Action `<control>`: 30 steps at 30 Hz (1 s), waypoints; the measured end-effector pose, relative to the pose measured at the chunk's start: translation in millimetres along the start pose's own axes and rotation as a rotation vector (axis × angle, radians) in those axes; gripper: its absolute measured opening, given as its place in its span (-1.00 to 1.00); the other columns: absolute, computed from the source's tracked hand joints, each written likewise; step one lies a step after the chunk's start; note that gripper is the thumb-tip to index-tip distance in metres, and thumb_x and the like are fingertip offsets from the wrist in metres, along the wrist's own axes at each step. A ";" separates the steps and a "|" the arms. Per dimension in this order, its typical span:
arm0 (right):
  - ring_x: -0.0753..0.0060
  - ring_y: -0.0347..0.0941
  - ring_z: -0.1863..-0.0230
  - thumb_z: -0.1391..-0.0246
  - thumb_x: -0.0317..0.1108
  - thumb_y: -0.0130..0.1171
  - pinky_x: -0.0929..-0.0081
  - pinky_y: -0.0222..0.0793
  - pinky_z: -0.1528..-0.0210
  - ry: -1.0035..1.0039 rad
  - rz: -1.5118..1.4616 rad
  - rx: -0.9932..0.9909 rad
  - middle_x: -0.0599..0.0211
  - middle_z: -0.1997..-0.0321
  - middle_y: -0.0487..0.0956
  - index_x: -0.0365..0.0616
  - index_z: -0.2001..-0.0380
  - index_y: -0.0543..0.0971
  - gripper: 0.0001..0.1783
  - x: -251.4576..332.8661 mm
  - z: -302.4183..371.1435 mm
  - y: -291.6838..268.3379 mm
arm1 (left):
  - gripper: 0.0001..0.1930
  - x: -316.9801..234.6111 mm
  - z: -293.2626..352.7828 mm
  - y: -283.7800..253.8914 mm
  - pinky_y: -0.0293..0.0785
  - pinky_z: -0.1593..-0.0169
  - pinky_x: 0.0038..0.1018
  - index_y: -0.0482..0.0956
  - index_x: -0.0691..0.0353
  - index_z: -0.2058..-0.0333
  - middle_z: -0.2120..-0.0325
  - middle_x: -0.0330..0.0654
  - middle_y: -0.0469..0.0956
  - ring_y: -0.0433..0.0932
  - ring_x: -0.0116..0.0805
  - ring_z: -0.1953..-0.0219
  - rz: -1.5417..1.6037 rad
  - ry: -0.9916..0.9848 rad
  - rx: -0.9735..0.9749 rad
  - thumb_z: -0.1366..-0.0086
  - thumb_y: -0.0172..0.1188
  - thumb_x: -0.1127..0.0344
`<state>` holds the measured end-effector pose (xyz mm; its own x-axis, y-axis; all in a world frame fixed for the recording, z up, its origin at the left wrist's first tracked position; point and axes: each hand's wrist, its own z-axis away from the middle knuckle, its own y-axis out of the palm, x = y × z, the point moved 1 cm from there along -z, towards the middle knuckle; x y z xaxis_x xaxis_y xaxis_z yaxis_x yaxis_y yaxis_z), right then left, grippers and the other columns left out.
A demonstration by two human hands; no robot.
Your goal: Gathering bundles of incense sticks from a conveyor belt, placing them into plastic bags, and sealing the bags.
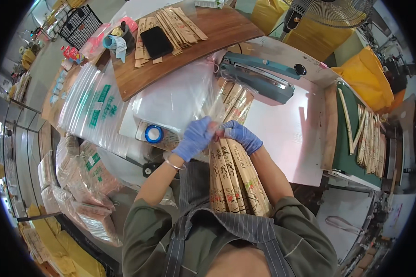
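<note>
A bundle of long tan paper packets (233, 173), printed with dark lettering and red and green marks, leans against my apron and points away from me. At its far end my left hand (195, 137), in a blue glove with bare fingertips, pinches clear plastic film. Close beside it my gloved right hand (240, 135) is closed too, its fingertips meeting the left ones at the film. Exactly how the film sits around the packets is hard to make out. Just beyond the hands lie more tan packets (239, 104), next to a stack of clear plastic bags (171, 94).
A teal bag sealer (259, 76) stands beyond my right hand. On a wooden board (138, 81) lie a black phone (156, 42) and loose packets. A blue-rimmed roll (153, 134) is left of my hands. A green tray (356, 161) with packets sits right; filled bags (90, 184) lie left.
</note>
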<state>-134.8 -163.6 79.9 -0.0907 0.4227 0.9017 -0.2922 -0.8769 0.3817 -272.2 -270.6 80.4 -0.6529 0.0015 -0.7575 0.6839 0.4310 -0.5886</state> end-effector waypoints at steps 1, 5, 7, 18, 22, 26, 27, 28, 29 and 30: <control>0.55 0.43 0.46 0.09 -0.19 0.16 0.61 0.34 0.33 -0.050 -0.040 -0.018 0.33 0.54 0.56 -0.29 0.50 0.59 -0.69 -3.3 3.2 -5.0 | -0.78 0.9 -3.3 -8.7 0.28 0.54 -0.30 0.37 0.29 0.53 0.67 0.07 0.35 0.38 0.02 0.64 -0.055 0.055 -0.053 -0.19 0.01 0.26; 0.56 0.43 0.49 0.12 -0.27 0.15 0.64 0.33 0.35 0.019 -0.115 -0.104 0.33 0.56 0.55 -0.26 0.54 0.59 -0.77 1.7 20.8 -20.6 | -0.77 27.4 16.0 -58.3 0.29 0.52 -0.40 0.40 0.26 0.52 0.65 -0.14 0.44 0.38 -0.29 0.65 0.094 -0.251 -0.246 -0.20 0.01 0.23; 0.55 0.43 0.50 0.12 -0.27 0.13 0.63 0.33 0.35 -0.012 -0.061 -0.119 0.32 0.56 0.55 -0.27 0.54 0.59 -0.76 -2.6 18.8 -19.7 | -0.77 30.4 33.5 -48.8 0.31 0.50 -0.44 0.43 0.25 0.51 0.60 -0.22 0.48 0.36 -0.42 0.62 0.286 -0.380 -0.387 -0.21 0.02 0.22; 0.51 0.46 0.44 0.11 -0.26 0.09 0.61 0.36 0.28 0.049 0.025 -0.229 0.22 0.45 0.56 -0.31 0.47 0.59 -0.71 24.9 59.2 -3.9 | -0.40 -11.8 43.6 -11.4 0.45 0.42 -0.35 0.26 0.16 -0.08 0.13 0.07 0.39 0.48 -0.05 0.47 -0.395 0.007 -0.088 0.03 0.04 0.50; 0.60 0.38 0.25 0.05 -0.23 0.13 0.63 0.34 0.22 -0.045 -0.023 -0.042 0.28 0.35 0.52 -0.28 0.25 0.53 -0.65 -35.0 -9.9 9.5 | -0.33 -49.4 87.4 -5.4 0.44 0.49 -0.36 0.14 0.10 -0.17 0.06 0.04 0.38 0.49 -0.12 0.54 -0.506 0.295 0.065 -0.01 0.00 0.53; 0.56 0.38 0.22 0.05 -0.35 0.16 0.59 0.33 0.13 -0.363 0.254 -0.038 0.29 0.20 0.49 -0.28 0.01 0.37 -0.50 -45.6 -4.4 27.3 | -0.40 -38.0 140.5 6.7 0.45 0.53 -0.46 0.18 0.13 -0.13 -0.02 0.00 0.34 0.50 -0.19 0.54 -0.404 0.250 -0.056 -0.04 -0.01 0.56; 0.52 0.40 0.24 0.06 -0.34 0.17 0.57 0.35 0.14 -0.262 0.080 -0.128 0.27 0.17 0.48 -0.28 -0.01 0.35 -0.47 -30.1 26.1 31.5 | -0.44 -45.1 131.9 14.7 0.46 0.53 -0.48 0.20 0.13 -0.11 -0.03 -0.03 0.34 0.51 -0.19 0.53 -0.379 0.303 -0.134 -0.07 -0.01 0.53; 0.49 0.42 0.26 0.06 -0.34 0.17 0.54 0.36 0.15 -0.164 -0.096 -0.221 0.26 0.15 0.47 -0.28 -0.03 0.33 -0.45 -26.1 56.5 28.7 | -0.40 -53.3 121.3 26.0 0.44 0.52 -0.50 0.20 0.12 -0.13 -0.01 -0.14 0.36 0.49 -0.30 0.48 -0.320 0.356 -0.177 -0.04 -0.01 0.54; 0.46 0.44 0.27 0.03 -0.29 0.13 0.53 0.37 0.15 -0.055 -0.082 -0.375 0.24 0.15 0.48 -0.28 -0.04 0.32 -0.45 -29.1 89.6 20.5 | -0.40 -59.8 116.7 42.4 0.45 0.50 -0.51 0.20 0.10 -0.14 -0.03 -0.14 0.33 0.50 -0.30 0.44 -0.288 0.348 -0.077 -0.05 -0.02 0.52; 0.42 0.46 0.28 0.00 -0.25 0.09 0.52 0.38 0.14 0.060 -0.075 -0.514 0.22 0.16 0.48 -0.27 -0.04 0.30 -0.46 -38.5 123.2 16.8 | -0.40 -63.8 117.1 54.7 0.46 0.47 -0.52 0.19 0.09 -0.14 -0.06 -0.13 0.31 0.52 -0.29 0.40 -0.268 0.329 0.022 -0.06 -0.02 0.51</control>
<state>-19.0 -222.7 76.6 -0.1020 0.5055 0.8568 -0.7282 -0.6247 0.2819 -155.0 -352.8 63.4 -0.8751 0.1817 -0.4485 0.4805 0.4361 -0.7609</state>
